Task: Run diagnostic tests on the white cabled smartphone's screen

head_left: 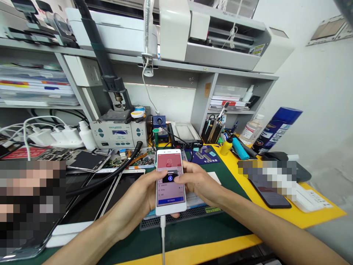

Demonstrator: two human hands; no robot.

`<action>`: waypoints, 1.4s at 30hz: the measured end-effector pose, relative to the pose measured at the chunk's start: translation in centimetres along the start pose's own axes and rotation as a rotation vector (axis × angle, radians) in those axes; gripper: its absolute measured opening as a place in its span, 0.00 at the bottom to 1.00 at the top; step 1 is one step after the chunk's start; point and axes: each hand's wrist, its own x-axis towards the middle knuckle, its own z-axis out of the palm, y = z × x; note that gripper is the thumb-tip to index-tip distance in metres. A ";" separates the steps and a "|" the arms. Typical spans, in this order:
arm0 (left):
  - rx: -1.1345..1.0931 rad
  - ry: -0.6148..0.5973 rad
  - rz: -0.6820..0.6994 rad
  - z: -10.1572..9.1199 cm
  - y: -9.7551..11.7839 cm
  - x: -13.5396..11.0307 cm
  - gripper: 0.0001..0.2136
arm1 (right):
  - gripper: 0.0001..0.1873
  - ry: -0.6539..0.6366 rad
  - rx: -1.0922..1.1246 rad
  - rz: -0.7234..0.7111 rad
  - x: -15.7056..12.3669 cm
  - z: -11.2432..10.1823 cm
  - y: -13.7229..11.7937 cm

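A white smartphone is held upright over the middle of the bench, its screen lit with a red band on top, a dark pop-up and a blue bar at the bottom. My left hand grips its left side, the thumb lying over the screen by the pop-up. From the right, my right hand holds the other edge, its thumb touching the pop-up; its other fingers are mostly behind the phone. A white charging cable is plugged into the phone's lower end and runs down out of view.
Tablets lie left under a black hose. A soldering station stands behind, beside a tray of circuit boards. Right are a yellow bottle, a blue spray can and a dark phone. Below is a green mat.
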 end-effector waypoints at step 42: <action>-0.012 0.017 0.008 0.2 0.1 0.2 0.20 | 0.20 -0.009 0.005 -0.006 -0.1 0.1 -0.3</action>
